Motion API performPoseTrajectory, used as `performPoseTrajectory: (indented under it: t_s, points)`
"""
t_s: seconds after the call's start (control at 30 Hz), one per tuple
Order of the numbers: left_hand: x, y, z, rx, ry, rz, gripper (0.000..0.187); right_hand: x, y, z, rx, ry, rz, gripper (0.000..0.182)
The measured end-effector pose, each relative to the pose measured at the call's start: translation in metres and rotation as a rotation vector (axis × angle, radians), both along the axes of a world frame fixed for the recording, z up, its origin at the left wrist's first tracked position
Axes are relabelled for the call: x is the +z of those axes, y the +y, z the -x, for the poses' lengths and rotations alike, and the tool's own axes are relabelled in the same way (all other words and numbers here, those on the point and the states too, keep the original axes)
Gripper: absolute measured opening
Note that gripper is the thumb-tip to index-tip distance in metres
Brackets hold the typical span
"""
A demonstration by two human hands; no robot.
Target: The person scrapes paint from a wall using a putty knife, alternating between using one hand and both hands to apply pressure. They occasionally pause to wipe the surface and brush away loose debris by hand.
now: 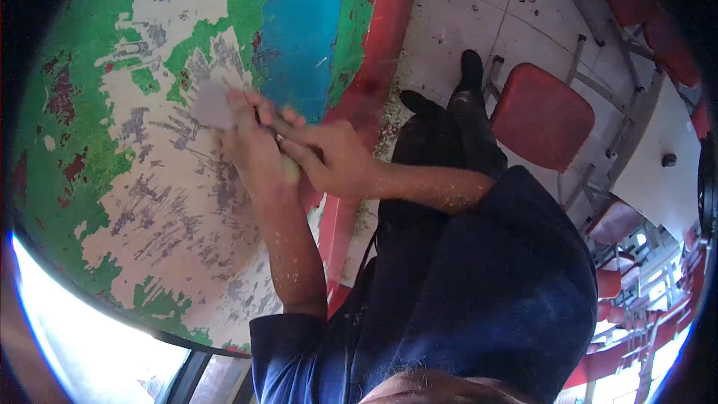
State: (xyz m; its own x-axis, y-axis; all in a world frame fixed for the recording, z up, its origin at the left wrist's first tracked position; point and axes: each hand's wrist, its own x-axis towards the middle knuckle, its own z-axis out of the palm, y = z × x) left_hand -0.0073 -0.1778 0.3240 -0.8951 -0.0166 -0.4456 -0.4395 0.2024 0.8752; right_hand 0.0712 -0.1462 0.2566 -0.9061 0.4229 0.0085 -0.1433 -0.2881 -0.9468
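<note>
Both of my hands are at a painted surface (164, 202) with patches of green, blue, red and bare pinkish-white. A scraper with a flat, pale, blurred blade (215, 105) lies against the bare patch. My left hand (253, 142) is closed around it, fingers close behind the blade. My right hand (336, 155) is closed at the handle end, touching my left hand. A dark part and a yellowish part show between the hands; most of the handle is hidden by fingers. Pale flecks cover both forearms.
Paint debris (389, 123) lies on the tiled floor (479, 15) along the surface's red edge. A red chair seat (542, 116) with metal legs stands on the right, near a white table (658, 157). More red chairs (617, 221) are behind.
</note>
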Motion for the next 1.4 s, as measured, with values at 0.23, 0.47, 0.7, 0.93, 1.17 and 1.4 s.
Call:
performPoseTrajectory:
  t_s: [0.23, 0.47, 0.7, 0.93, 1.17, 1.4]
  points:
    - [0.019, 0.013, 0.002, -0.005, 0.002, 0.017, 0.032, 0.012, 0.008, 0.007, -0.004, 0.031, -0.005, 0.036]
    - [0.019, 0.036, 0.014, -0.049, 0.083, 0.071, 0.032, 0.007, 0.016, 0.023, -0.065, 0.028, -0.034, 0.032]
    - [0.009, 0.020, 0.008, 0.009, 0.021, 0.030, 0.031, 0.002, 0.013, 0.008, 0.018, 0.013, -0.062, 0.033]
    - [0.012, 0.022, 0.009, 0.021, 0.006, -0.018, 0.032, 0.010, 0.023, 0.010, 0.073, -0.028, -0.060, 0.036]
    - [0.007, 0.009, 0.005, -0.041, -0.004, -0.058, 0.032, 0.013, 0.020, 0.001, 0.090, -0.043, -0.023, 0.037]
    - [0.009, 0.010, 0.004, 0.034, -0.015, -0.022, 0.032, 0.009, 0.014, 0.002, 0.083, -0.003, -0.041, 0.038]
